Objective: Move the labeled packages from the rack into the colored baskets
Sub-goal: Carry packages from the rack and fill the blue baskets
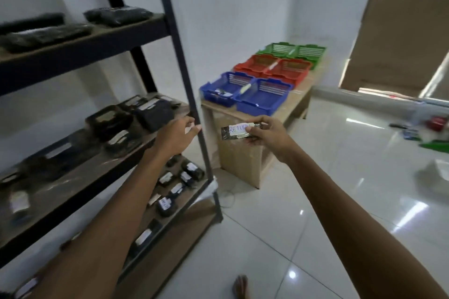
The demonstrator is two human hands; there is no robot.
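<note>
Stretches both bare arms forward, roughly level. Holds the left hand (178,136) out at the dark front post of the rack (179,56), back of the hand toward the camera, fingers loose and slightly spread, gripping nothing; too blurred to tell whether touching the post. Holds the right hand (267,136) up just right of that post, thumb and curled fingers pinching the right end of a small black package (234,132), its white label reading RETURN and facing the camera. Carries the package in the air, off the rack, in front of a low wooden table (243,160) and nearer than the baskets. Finds three pairs of baskets on that table: blue baskets (257,107) nearest, red baskets (286,75) in the middle, green baskets (311,56) farthest. Shows something small and dark inside the left blue one. Leaves more black labelled packages (155,114) lying on the rack's shelves at left.
</note>
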